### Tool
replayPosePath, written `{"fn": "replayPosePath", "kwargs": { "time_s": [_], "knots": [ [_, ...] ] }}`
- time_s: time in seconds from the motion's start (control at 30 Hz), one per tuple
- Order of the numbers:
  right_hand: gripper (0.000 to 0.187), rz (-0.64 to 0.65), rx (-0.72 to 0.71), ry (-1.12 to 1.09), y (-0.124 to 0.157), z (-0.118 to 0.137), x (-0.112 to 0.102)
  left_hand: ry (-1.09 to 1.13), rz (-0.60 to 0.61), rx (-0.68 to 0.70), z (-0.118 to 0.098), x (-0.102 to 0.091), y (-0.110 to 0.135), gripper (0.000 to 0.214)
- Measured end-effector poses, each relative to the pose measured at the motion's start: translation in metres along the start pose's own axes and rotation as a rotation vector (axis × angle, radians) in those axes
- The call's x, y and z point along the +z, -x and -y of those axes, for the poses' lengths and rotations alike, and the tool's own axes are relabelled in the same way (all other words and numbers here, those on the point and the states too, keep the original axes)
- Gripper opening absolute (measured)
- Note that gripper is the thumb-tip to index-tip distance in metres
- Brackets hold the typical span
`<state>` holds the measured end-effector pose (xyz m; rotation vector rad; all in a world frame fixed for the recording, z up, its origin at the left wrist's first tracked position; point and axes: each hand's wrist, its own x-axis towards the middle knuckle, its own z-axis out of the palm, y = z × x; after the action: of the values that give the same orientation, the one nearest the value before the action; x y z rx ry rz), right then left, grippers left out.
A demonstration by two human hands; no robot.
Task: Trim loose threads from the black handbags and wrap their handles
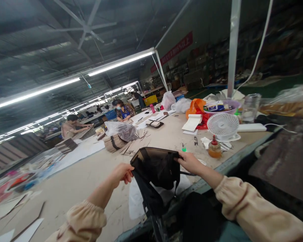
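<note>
Red banner [176, 50], lettered in Chinese, ending in 上 (the rest too blurred)

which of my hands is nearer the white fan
Right. Your right hand, holding the black bag, is left of the white fan; your left hand is farther left, across the bag.

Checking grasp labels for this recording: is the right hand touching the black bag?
Touching. The head view shows the right hand gripping the black bag at its upper edge, with no gap between them.
</note>
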<state>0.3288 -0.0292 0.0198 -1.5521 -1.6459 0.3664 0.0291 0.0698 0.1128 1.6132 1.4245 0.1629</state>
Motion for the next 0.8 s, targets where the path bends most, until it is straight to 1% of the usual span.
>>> {"fn": "replayPosePath", "kwargs": {
  "time_s": [0.07, 0.1, 0.13, 0.17, 0.2, 0.23, 0.3, 0.33, 0.37, 0.4, 0.47, 0.53, 0.6, 0.67, 0.73, 0.8],
  "knots": [
    [0.013, 0.034, -0.030, -0.024, -0.012, -0.001, -0.005, 0.020, 0.017, -0.012, 0.013, -0.005, 0.008, 0.037],
    [0.012, 0.060, -0.043, -0.038, -0.017, -0.002, -0.005, -0.014, 0.029, -0.020, 0.018, -0.006, 0.011, 0.039],
    [0.011, 0.089, -0.052, -0.051, -0.021, -0.003, -0.003, -0.087, 0.041, -0.037, 0.022, -0.006, 0.014, 0.040],
    [0.011, 0.114, -0.056, -0.064, -0.024, -0.005, 0.000, -0.202, 0.024, -0.041, 0.024, -0.005, 0.017, 0.042],
    [0.011, 0.135, -0.056, -0.077, -0.026, -0.007, 0.005, -0.354, -0.043, -0.019, 0.024, -0.002, 0.020, 0.042],
    [0.012, 0.150, -0.053, -0.090, -0.027, -0.010, 0.011, -0.524, -0.154, 0.033, 0.023, 0.002, 0.023, 0.042],
    [0.015, 0.156, -0.039, -0.115, -0.026, -0.014, 0.021, -0.811, -0.417, 0.219, 0.014, 0.011, 0.029, 0.037],
    [0.016, 0.153, -0.032, -0.127, -0.026, -0.015, 0.025, -0.886, -0.518, 0.333, 0.008, 0.017, 0.032, 0.033],
    [0.018, 0.149, -0.026, -0.137, -0.025, -0.016, 0.027, -0.918, -0.586, 0.444, 0.001, 0.023, 0.033, 0.031],
    [0.018, 0.149, -0.023, -0.145, -0.024, -0.016, 0.028, -0.921, -0.621, 0.538, -0.005, 0.029, 0.033, 0.030],
    [0.018, 0.162, -0.027, -0.155, -0.022, -0.014, 0.026, -0.897, -0.619, 0.689, -0.018, 0.042, 0.029, 0.032],
    [0.021, 0.174, -0.039, -0.173, -0.021, -0.010, 0.023, -0.881, -0.539, 0.768, -0.026, 0.054, 0.019, 0.038],
    [0.029, 0.163, -0.043, -0.204, -0.022, -0.005, 0.020, -0.885, -0.423, 0.789, -0.030, 0.065, 0.006, 0.046],
    [0.033, 0.148, -0.042, -0.233, -0.024, -0.001, 0.020, -0.909, -0.337, 0.781, -0.031, 0.074, -0.005, 0.052],
    [0.031, 0.158, -0.040, -0.241, -0.028, 0.001, 0.021, -0.947, -0.280, 0.767, -0.030, 0.080, -0.014, 0.050],
    [0.028, 0.173, -0.048, -0.236, -0.031, 0.000, 0.023, -0.985, -0.264, 0.748, -0.028, 0.083, -0.020, 0.043]
  ]
}}
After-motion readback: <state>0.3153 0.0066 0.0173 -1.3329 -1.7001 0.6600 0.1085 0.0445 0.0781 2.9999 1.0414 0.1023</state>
